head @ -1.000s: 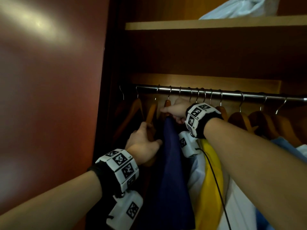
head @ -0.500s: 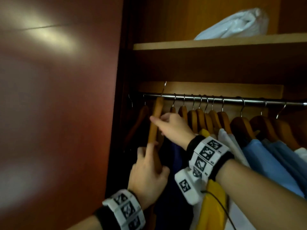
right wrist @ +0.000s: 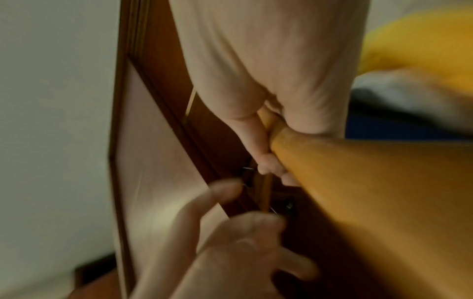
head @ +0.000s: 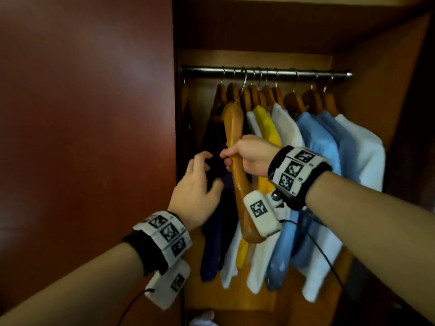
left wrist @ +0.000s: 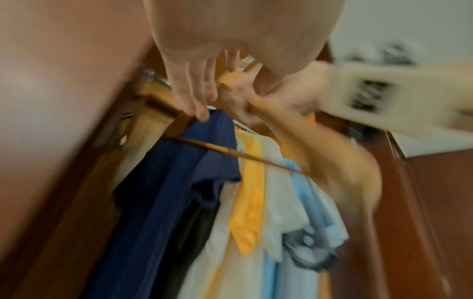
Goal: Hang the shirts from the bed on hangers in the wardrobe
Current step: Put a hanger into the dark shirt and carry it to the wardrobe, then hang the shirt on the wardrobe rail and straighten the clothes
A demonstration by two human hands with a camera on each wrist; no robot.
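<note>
While right hand grips bare orange-brown wooden hanger mid-arm, fingers wrapped round it, hanger sits tilted in front of metal wardrobe rail; can't tell if its hook is on rail. Left hand just beside, fingers loosely spread, holding nothing, near hanging dark navy shirt. Yellow, white, light-blue shirts hang on rail to right.

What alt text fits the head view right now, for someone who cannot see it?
The right hand grips a bare wooden hanger in front of the open wardrobe, while the left hand hangs open beside it. Behind, navy, yellow, white and light blue shirts hang on hangers from the metal rail.
</note>
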